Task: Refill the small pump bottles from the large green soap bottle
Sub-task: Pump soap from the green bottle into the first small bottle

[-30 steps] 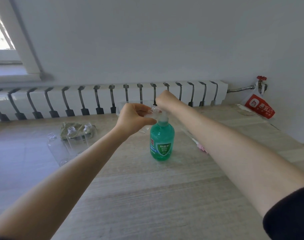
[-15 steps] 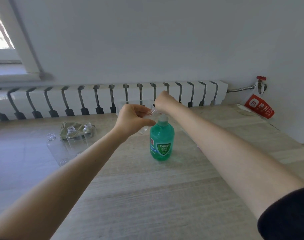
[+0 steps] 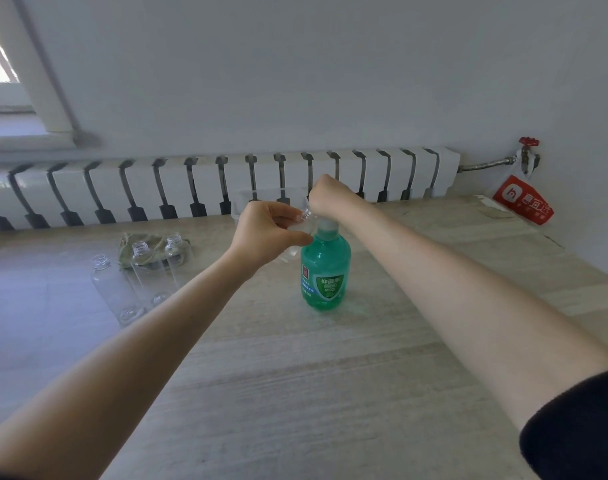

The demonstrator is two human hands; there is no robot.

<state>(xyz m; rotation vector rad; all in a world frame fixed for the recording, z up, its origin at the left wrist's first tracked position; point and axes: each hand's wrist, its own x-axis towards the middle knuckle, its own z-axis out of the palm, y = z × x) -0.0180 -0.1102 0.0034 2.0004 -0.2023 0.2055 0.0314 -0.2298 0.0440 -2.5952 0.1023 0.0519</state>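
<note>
The large green soap bottle (image 3: 325, 271) stands upright on the wooden table (image 3: 295, 375), a little beyond its middle. My right hand (image 3: 325, 197) sits on top of it, fingers curled over the pump head, which is hidden beneath the hand. My left hand (image 3: 267, 233) grips a small clear bottle (image 3: 304, 220), tilted with its open mouth up against the pump. Three more small clear bottles (image 3: 139, 268) without caps stand in a group at the left.
A crumpled green cloth (image 3: 141, 242) lies behind the empty bottles. A clear plastic container (image 3: 261, 199) stands behind my hands, by the white radiator (image 3: 209, 181). A red and white bag (image 3: 522, 202) hangs from a valve at the right wall.
My right hand has shifted slightly left on the pump. My left hand keeps the small bottle in the same spot at the pump.
</note>
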